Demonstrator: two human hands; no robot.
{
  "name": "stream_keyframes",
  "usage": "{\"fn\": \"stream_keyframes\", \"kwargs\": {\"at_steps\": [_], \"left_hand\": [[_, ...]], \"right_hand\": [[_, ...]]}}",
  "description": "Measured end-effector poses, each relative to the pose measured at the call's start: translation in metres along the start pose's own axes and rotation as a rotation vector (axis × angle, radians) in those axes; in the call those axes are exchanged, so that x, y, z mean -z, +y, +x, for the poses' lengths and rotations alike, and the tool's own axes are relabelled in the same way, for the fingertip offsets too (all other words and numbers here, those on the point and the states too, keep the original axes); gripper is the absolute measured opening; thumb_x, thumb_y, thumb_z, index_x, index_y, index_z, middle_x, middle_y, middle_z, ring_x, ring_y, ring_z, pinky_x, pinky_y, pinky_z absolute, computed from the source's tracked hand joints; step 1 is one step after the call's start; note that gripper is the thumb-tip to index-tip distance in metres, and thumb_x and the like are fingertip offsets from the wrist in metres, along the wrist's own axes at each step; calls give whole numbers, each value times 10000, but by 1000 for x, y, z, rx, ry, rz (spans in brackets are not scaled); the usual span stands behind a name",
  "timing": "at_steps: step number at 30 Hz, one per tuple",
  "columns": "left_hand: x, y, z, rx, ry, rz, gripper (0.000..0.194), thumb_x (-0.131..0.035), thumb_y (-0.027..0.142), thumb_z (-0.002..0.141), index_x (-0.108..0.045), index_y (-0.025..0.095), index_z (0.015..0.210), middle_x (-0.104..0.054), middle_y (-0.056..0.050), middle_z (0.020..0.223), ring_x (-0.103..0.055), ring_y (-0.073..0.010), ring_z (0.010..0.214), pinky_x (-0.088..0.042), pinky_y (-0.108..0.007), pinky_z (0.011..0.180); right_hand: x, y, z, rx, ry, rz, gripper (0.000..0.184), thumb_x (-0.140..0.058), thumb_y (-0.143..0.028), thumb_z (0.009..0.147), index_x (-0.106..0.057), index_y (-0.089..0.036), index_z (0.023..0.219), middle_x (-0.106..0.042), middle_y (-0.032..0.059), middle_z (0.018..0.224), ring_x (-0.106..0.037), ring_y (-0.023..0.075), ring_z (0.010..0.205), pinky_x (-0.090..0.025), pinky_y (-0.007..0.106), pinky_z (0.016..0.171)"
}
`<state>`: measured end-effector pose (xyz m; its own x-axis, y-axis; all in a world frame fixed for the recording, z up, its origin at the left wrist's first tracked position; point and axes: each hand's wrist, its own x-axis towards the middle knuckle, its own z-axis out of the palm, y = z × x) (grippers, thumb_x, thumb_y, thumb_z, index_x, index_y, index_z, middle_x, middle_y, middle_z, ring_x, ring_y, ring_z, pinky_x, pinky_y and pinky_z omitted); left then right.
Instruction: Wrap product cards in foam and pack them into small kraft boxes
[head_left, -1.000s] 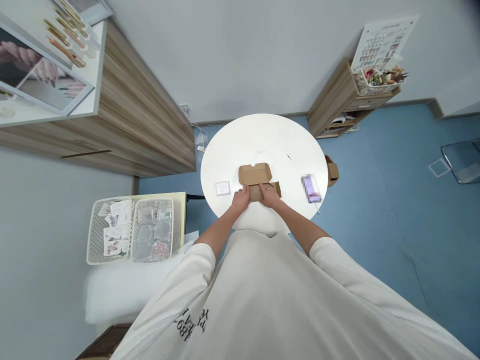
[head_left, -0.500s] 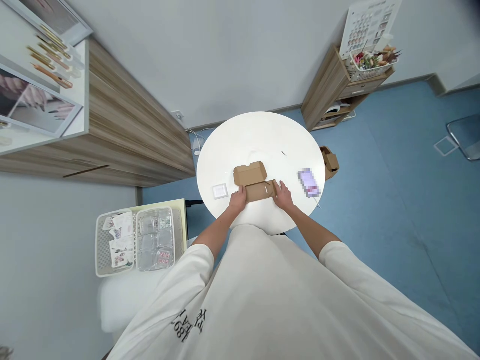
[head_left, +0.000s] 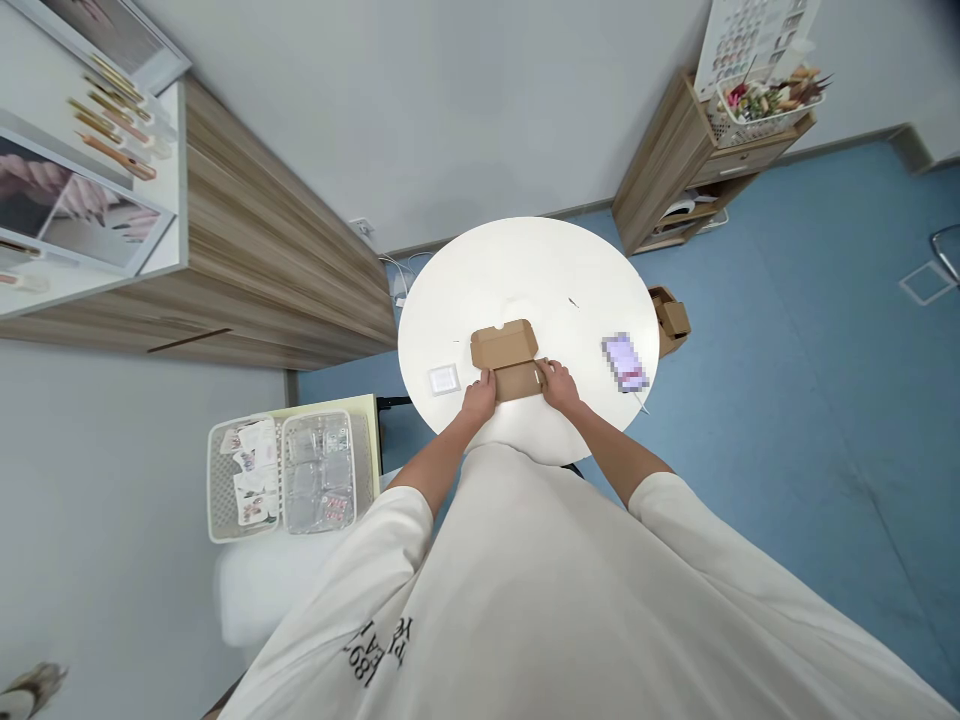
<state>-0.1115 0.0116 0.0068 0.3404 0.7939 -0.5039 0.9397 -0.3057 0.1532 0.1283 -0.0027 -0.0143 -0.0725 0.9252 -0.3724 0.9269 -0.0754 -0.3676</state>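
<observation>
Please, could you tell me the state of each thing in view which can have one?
Cardboard box: lid open, on the table.
Left hand: holding the box's left end.
Right hand: holding its right end.
Small flat case: lying flat; open or shut, cannot tell.
Purple item: lying flat, blurred.
Drawer: shut.
Left basket: lidless, holding cards.
Right basket: lidless, holding clear boxes.

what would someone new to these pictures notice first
The eye would probably land first on the white table in the middle, its pale top bright against the blue floor. On it a brown cardboard box lies with its lid open, the left hand and right hand at either end of its near part. Next might come the pixelated purple object near the table's right edge.
</observation>
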Motion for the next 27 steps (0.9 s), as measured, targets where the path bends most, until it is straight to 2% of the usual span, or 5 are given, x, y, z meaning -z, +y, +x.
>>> {"fn": "stream_keyframes", "kwargs": {"at_steps": [5, 11, 15, 19, 27], "left_hand": [[0, -1, 1, -5, 2, -7, 880, -655, 220, 870, -144, 201, 1586, -310, -225, 1565, -623, -317, 1097, -478, -421, 906], [1, -2, 1, -9, 7, -33, 858, -674, 217, 859, -195, 190, 1571, -351, -224, 1527, -614, -316, 1117, -470, -419, 917], [0, -5, 2, -24, 19, -36, 851, -680, 229, 857, -210, 202, 1566, -346, -215, 1529, -617, -319, 1123, -466, -412, 924], [-3, -8, 2, -36, 37, -50, 841, -686, 222, 850, -231, 187, 1557, -352, -217, 1521, -623, -316, 1114, -464, -401, 914], [-5, -9, -1, -32, 79, -63, 792, -686, 204, 850, -296, 136, 1535, -387, -233, 1484, -621, -307, 1079, -466, -389, 866]], "right_hand": [[9, 4, -2, -2, 22, 76, 676, -523, -74, 854, -432, -203, 1512, -575, 139, 1356, -540, 279, 1117, -446, 346, 932], [17, -8, -11, 15, 69, 124, 611, -435, -83, 901, -415, -200, 1500, -634, 107, 1301, -566, 264, 1096, -455, 328, 890], [18, -23, -18, 56, 58, 137, 638, -399, -116, 935, -311, -209, 1561, -660, 105, 1271, -606, 264, 1038, -474, 349, 873], [16, -29, -19, -1, 34, 180, 719, -430, -153, 940, -166, -206, 1607, -679, 115, 1238, -641, 262, 980, -491, 344, 806], [11, -34, -21, -18, -33, 193, 487, -518, -346, 980, -426, -242, 1447, -594, 105, 1371, -633, 219, 1113, -507, 313, 865]]}}
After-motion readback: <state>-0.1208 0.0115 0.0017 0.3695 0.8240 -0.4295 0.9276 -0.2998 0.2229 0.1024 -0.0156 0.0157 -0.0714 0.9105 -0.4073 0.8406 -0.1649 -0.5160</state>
